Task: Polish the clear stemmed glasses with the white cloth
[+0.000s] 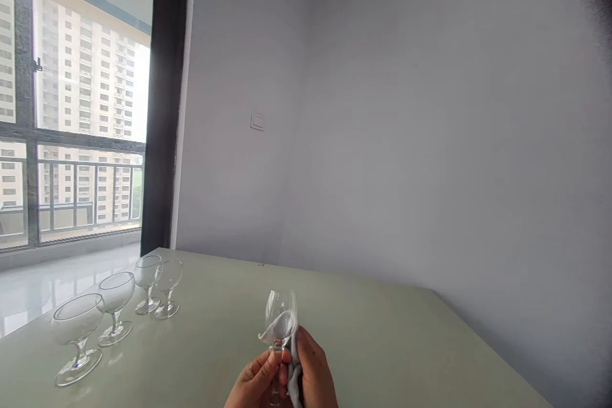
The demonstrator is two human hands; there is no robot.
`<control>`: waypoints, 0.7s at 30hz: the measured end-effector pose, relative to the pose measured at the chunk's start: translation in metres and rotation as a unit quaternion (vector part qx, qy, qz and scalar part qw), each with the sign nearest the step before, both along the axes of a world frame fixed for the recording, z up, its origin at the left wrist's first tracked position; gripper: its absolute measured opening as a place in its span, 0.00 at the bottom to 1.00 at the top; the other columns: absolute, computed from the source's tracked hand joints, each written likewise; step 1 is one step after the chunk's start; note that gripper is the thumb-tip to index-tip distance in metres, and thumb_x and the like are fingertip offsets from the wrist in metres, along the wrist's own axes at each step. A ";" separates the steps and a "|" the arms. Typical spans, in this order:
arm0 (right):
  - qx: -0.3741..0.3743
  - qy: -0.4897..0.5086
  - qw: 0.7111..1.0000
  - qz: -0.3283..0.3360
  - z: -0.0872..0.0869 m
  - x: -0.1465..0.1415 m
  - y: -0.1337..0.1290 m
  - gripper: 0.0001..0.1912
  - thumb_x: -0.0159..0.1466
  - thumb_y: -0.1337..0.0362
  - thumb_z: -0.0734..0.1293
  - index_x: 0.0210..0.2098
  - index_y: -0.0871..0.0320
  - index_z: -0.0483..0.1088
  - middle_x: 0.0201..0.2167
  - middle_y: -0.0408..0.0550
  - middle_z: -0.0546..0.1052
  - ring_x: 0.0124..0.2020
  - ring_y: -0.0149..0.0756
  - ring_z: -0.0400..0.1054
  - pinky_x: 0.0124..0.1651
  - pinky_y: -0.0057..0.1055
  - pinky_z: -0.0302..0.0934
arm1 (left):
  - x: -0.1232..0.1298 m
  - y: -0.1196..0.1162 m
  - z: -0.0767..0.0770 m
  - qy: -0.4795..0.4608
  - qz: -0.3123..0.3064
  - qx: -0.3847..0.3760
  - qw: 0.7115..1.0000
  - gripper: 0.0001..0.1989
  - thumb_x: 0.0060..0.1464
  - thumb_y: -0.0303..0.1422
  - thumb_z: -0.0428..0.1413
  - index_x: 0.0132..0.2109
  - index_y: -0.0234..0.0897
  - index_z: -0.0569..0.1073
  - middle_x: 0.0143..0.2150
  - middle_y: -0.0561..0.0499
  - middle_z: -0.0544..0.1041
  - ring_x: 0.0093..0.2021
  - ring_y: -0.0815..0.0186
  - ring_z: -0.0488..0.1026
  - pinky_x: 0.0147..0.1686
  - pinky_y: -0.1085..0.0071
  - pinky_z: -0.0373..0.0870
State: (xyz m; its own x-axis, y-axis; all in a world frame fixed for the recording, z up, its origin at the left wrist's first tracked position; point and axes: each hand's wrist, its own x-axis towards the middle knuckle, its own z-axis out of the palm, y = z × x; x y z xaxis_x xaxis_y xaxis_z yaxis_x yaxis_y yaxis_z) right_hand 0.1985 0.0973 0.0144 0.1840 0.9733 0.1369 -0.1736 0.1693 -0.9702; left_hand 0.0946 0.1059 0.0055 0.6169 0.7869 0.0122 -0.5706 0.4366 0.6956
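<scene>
My left hand (pixel 253 382) grips the stem of a clear stemmed glass (pixel 278 312) low in the view, above the table. My right hand (pixel 313 375) closes on a pale grey cloth (pixel 295 366) that runs up against the glass bowl and hangs below my fingers. The cloth covers part of the bowl, and my fingers hide most of the stem. Several empty stemmed glasses stand apart from my hands, in a row (pixel 112 312) at the left of a pale green tabletop (pixel 382 331). The nearest of them, a wide-bowled glass (pixel 77 331), is the largest.
The table's far edge meets a grey wall (pixel 382 108) with a small wall switch (pixel 257 122). At the left, a dark-framed window (pixel 90 134) with a balcony railing looks onto high-rise buildings. A glossy pale floor (pixel 52 284) lies beyond the table's left edge.
</scene>
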 end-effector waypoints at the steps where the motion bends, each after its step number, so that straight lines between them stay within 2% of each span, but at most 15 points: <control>1: 0.034 0.000 0.999 -0.019 -0.002 -0.003 -0.001 0.27 0.55 0.39 0.60 0.31 0.58 0.70 0.19 0.44 0.71 0.23 0.33 0.66 0.27 0.27 0.61 | -0.001 0.001 0.001 0.013 0.024 -0.006 1.000 0.16 0.42 0.44 0.63 0.31 0.36 0.74 0.20 0.58 0.65 0.19 0.77 0.60 0.23 0.78 0.57; 3: 0.082 -0.033 0.992 -0.089 -0.011 -0.007 -0.001 0.27 0.54 0.42 0.63 0.41 0.58 0.70 0.30 0.48 0.76 0.31 0.36 0.69 0.37 0.30 0.63 | -0.003 0.003 0.002 0.033 0.063 -0.007 0.997 0.19 0.41 0.44 0.63 0.42 0.45 0.73 0.23 0.59 0.66 0.19 0.78 0.60 0.22 0.79 0.56; 5: 0.087 -0.076 0.978 -0.172 -0.023 -0.009 -0.001 0.29 0.54 0.43 0.64 0.45 0.57 0.68 0.40 0.51 0.76 0.40 0.42 0.69 0.45 0.33 0.61 | -0.003 0.004 -0.001 0.033 0.097 0.005 0.995 0.27 0.41 0.43 0.63 0.50 0.53 0.68 0.25 0.60 0.66 0.20 0.77 0.60 0.21 0.78 0.55; 8: 0.093 -0.119 0.961 -0.232 -0.039 -0.010 -0.001 0.28 0.55 0.44 0.64 0.48 0.55 0.66 0.45 0.52 0.74 0.48 0.46 0.66 0.49 0.34 0.59 | 0.000 0.004 -0.008 0.024 0.136 0.034 0.990 0.31 0.40 0.44 0.64 0.54 0.50 0.67 0.27 0.58 0.67 0.22 0.75 0.61 0.23 0.77 0.56; 11: 0.117 -0.165 0.958 -0.205 -0.038 -0.012 -0.006 0.21 0.60 0.49 0.61 0.47 0.53 0.64 0.41 0.51 0.74 0.41 0.42 0.68 0.43 0.33 0.61 | 0.000 0.003 -0.012 0.057 0.137 0.042 0.988 0.33 0.41 0.47 0.62 0.55 0.46 0.67 0.28 0.55 0.70 0.24 0.72 0.63 0.25 0.75 0.59; 14: 0.234 -0.235 0.930 -0.157 -0.028 -0.015 -0.009 0.12 0.63 0.57 0.58 0.42 0.52 0.67 0.38 0.49 0.72 0.38 0.38 0.67 0.40 0.31 0.62 | -0.005 0.000 -0.006 0.075 0.137 0.037 0.987 0.32 0.40 0.48 0.61 0.54 0.44 0.69 0.31 0.52 0.74 0.27 0.69 0.66 0.29 0.73 0.62; 16: 0.298 -0.281 0.904 -0.126 -0.020 -0.015 -0.010 0.11 0.63 0.62 0.57 0.40 0.52 0.69 0.36 0.48 0.70 0.36 0.37 0.66 0.38 0.30 0.62 | -0.009 -0.002 0.001 0.068 0.140 0.020 0.988 0.28 0.42 0.50 0.59 0.50 0.43 0.73 0.36 0.50 0.76 0.31 0.66 0.68 0.32 0.72 0.64; 19: 0.309 -0.342 0.884 -0.077 -0.011 -0.013 -0.010 0.13 0.56 0.69 0.59 0.38 0.54 0.71 0.32 0.47 0.68 0.33 0.35 0.65 0.34 0.29 0.62 | -0.013 -0.003 0.011 0.053 0.115 -0.012 0.992 0.26 0.46 0.53 0.54 0.45 0.40 0.76 0.38 0.47 0.78 0.35 0.62 0.71 0.36 0.69 0.65; 21: 0.283 -0.374 0.882 -0.048 -0.004 -0.011 -0.013 0.15 0.49 0.74 0.59 0.31 0.54 0.72 0.30 0.46 0.67 0.33 0.35 0.64 0.34 0.28 0.61 | -0.014 -0.001 0.015 0.046 0.099 -0.003 0.994 0.23 0.45 0.49 0.58 0.43 0.38 0.77 0.34 0.48 0.78 0.34 0.63 0.72 0.35 0.70 0.66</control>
